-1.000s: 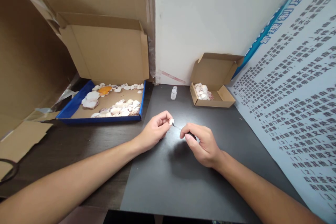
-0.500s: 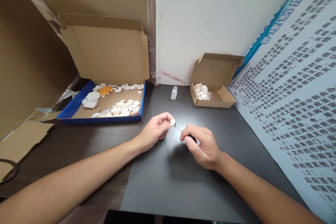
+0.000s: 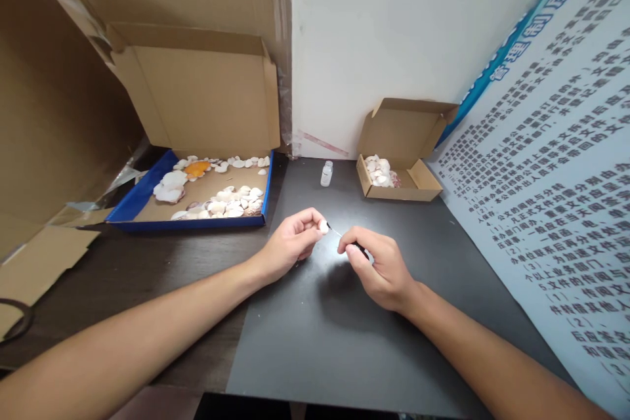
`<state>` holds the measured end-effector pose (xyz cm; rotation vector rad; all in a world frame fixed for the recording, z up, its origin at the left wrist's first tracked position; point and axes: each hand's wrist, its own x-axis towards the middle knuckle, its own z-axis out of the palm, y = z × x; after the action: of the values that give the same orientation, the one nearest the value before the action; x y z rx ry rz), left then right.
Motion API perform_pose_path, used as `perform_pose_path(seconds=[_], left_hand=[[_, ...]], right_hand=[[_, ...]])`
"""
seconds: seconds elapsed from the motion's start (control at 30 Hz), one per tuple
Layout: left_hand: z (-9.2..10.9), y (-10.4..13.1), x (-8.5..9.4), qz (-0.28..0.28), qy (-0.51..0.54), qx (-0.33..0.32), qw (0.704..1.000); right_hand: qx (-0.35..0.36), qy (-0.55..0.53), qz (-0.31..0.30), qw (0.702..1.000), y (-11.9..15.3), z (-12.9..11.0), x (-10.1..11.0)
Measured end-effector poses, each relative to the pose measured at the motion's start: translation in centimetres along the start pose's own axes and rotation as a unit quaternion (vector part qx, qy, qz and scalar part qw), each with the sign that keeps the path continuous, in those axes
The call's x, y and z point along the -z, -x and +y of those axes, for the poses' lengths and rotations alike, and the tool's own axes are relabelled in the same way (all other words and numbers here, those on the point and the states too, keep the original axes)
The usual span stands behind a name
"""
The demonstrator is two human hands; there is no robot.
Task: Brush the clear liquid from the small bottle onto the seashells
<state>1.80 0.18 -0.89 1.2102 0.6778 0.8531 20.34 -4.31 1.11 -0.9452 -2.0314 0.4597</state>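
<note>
Two forearms (image 3: 191,315) at inward slants, left grip (image 3: 294,244) tight on a white shell (image 3: 323,227), right grip (image 3: 381,266) around a thin tool (image 3: 362,250)

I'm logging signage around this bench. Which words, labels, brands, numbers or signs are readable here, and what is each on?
"管理制度": heading on the poster at the right.
"(1)", "(2)", "(3)", "5.": numbering in its body text.
"个以上业务部门": one body line; many others are too small or blurred to read reliably.
Poster's blue band: characters unreadable.
Small bottle: label too small to read.
No brand is readable.
</note>
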Motion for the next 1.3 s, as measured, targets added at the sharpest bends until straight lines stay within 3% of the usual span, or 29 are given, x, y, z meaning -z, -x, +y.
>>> perform_pose_path(seconds=[0.3, 0.53, 0.73, 0.83, 0.93, 1.07, 1.2, 1.3], left_hand=[[-0.04, -0.01, -0.01, 0.001, 0.016, 0.005, 1.000], [0.25, 0.10, -0.07, -0.012, 0.061, 0.027, 0.998], [0.77, 0.18, -0.31, -0.004, 0.114, 0.061, 0.992], [0.77, 0.14, -0.22, -0.009, 0.135, 0.069, 0.988], [0.62, 0.03, -0.17, -0.003, 0.125, 0.065, 0.990], [0.43, -0.11, -0.20, 0.003, 0.101, 0.054, 0.993], [0.39, -0.12, -0.20, 0.011, 0.097, 0.047, 0.994], [0.40, -0.10, -0.20, 0.013, 0.097, 0.044, 0.994]], right_hand=[[0.041, -0.032, -0.020, 0.998, 0.10, -0.34, 0.05], [-0.045, 0.008, 0.016, 0.999, -0.16, 0.57, 0.19], [0.024, -0.002, -0.004, 1.000, 0.11, 0.09, 0.13], [0.002, 0.014, -0.006, 1.000, 0.10, 0.09, 0.09], [-0.009, 0.016, 0.008, 1.000, 0.01, 0.12, 0.10], [0.018, 0.009, -0.017, 1.000, -0.01, 0.04, -0.01], [-0.024, 0.027, -0.021, 0.999, 0.02, 0.15, -0.10], [-0.016, 0.017, -0.016, 1.000, 0.06, 0.18, -0.09]])
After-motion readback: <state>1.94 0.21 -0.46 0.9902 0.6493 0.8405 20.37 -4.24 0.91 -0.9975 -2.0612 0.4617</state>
